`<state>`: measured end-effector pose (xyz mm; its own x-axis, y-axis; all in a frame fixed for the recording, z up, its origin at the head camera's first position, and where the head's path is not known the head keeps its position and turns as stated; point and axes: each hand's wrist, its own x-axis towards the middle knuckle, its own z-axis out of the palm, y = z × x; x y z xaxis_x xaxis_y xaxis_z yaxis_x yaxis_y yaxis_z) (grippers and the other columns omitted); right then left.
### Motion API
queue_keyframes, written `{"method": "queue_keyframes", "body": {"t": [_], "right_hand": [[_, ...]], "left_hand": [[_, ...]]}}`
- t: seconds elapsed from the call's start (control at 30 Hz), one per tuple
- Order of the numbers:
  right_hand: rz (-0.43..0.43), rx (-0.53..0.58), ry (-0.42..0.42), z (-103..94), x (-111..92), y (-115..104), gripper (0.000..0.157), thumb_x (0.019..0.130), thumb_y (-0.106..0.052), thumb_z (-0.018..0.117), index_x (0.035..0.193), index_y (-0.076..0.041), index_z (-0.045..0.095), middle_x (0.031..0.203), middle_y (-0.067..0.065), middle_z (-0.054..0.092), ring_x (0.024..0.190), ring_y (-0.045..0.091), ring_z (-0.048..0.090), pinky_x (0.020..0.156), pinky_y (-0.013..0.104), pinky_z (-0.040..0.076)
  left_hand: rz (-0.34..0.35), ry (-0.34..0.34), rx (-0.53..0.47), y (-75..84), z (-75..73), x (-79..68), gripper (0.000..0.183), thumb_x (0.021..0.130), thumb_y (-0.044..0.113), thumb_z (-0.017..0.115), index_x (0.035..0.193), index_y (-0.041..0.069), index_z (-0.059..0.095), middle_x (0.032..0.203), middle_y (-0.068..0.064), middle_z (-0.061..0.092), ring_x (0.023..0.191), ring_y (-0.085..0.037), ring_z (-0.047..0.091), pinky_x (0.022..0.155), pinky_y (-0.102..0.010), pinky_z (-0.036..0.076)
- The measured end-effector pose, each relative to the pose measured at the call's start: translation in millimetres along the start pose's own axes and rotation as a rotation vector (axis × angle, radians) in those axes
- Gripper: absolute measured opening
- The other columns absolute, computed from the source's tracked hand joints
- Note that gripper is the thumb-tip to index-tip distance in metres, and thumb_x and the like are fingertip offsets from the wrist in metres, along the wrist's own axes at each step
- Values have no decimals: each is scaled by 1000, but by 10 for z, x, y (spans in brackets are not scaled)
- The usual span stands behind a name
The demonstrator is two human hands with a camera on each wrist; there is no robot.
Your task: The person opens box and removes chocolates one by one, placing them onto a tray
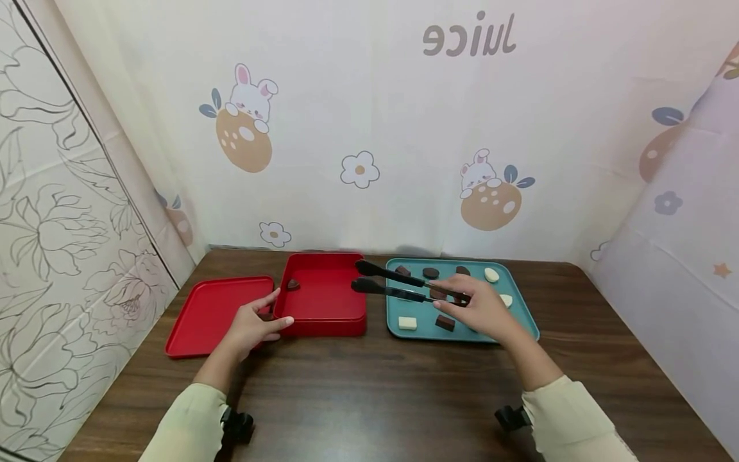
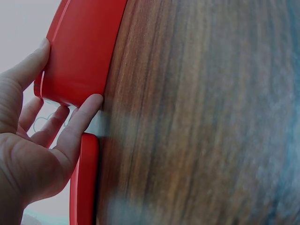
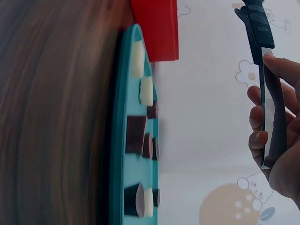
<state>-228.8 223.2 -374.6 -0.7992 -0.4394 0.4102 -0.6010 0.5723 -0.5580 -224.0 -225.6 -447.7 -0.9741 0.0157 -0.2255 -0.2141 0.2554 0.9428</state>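
Observation:
My left hand (image 1: 254, 326) holds the front left corner of a square red box (image 1: 326, 328). Its thumb is at the rim and its fingers lie along the side wall, as the left wrist view shows. A small brown chocolate (image 1: 293, 284) sits inside the box at the left. In my right hand (image 1: 478, 305) are metal tongs with black tips (image 1: 372, 286), pinched between thumb and fingers. The tips are spread apart over the box's right edge with nothing between them. Below this hand lies a teal tray (image 1: 522, 310) of dark and white chocolates.
Left of the box, a flat red lid (image 1: 210, 314) lies on the dark wooden table (image 1: 369, 398). White chocolates (image 1: 407, 323) and dark ones (image 1: 445, 323) are spread over the tray. A printed curtain (image 1: 358, 115) hangs behind the table's back edge.

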Motion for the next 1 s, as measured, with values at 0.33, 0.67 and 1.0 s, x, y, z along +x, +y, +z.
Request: {"method": "queue_keyframes", "body": {"t": [0.33, 0.67, 1.0], "right_hand": [[89, -35, -109, 187, 294, -160, 37, 88, -30, 75, 124, -22, 70, 84, -7, 57, 64, 15, 48, 51, 27, 40], [62, -246, -207, 418, 658, -262, 36, 87, -33, 74, 122, -24, 71, 94, -5, 65, 63, 9, 49, 52, 27, 43], [85, -387, -332, 660, 978, -351, 34, 88, -33, 72, 121, -25, 72, 90, -1, 62, 61, 9, 48, 43, 25, 39]], "left_hand": [[-8, -2, -5, -8, -8, 21, 92, 76, 33, 83, 153, 24, 33, 152, -22, 30, 129, -41, 39, 80, -40, 58], [-8, 11, -5, 4, 0, 39, 92, 76, 31, 84, 153, 25, 34, 151, -22, 31, 128, -41, 41, 78, -40, 58], [4, 9, -20, 6, -3, 30, 89, 78, 28, 83, 153, 23, 34, 150, -22, 31, 127, -40, 41, 78, -40, 58]]}}
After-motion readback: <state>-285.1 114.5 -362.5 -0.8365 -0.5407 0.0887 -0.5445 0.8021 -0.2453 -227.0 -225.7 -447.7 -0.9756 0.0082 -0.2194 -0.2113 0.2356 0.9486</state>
